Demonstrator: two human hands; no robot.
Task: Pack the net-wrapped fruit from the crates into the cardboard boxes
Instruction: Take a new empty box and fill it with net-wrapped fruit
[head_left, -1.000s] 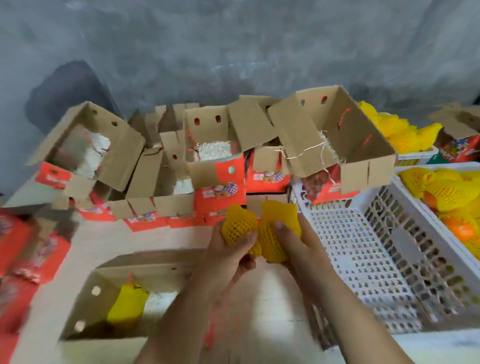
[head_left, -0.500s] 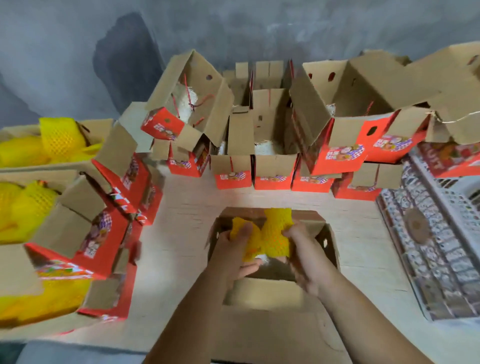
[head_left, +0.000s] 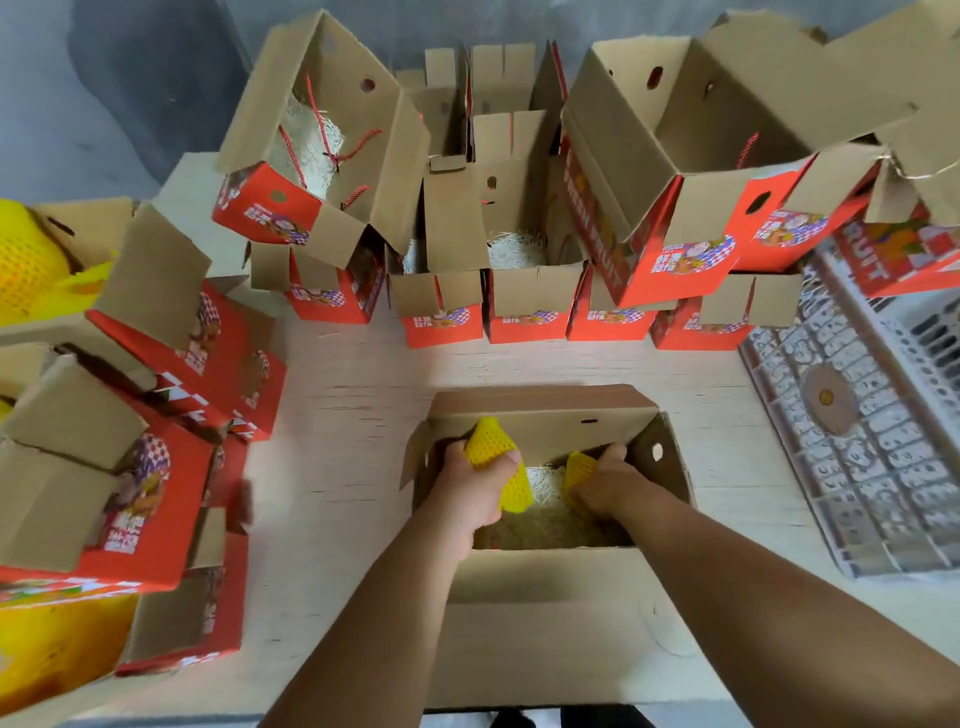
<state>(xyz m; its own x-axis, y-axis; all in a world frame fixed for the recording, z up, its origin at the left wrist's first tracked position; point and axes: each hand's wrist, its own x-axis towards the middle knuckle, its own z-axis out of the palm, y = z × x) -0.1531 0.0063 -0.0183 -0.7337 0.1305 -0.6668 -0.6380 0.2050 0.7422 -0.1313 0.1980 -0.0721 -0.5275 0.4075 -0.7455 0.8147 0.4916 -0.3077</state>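
Pale wooden table (head_left: 353, 415); grey wall (head_left: 104, 104).

Soft, even light is falling across the scene, seemingly from above, and nothing is throwing a hard-edged shadow. The pale wooden tabletop (head_left: 353, 415) is glowing brightest just ahead of the open brown cardboard box (head_left: 545, 410), nearly washing out its grain. Inside that box the corners are sinking into shade. The wide-angle lens is bending the picture strongly: the red-and-brown printed cartons (head_left: 670, 171) along the far edge are leaning outward, and the white plastic lattice crate (head_left: 857, 426) is curving at the right. The left margin is smearing, where yellow foam netting (head_left: 31, 260) is blurring into flat colour, probably overexposed. The grey wall (head_left: 104, 93) is staying dim.
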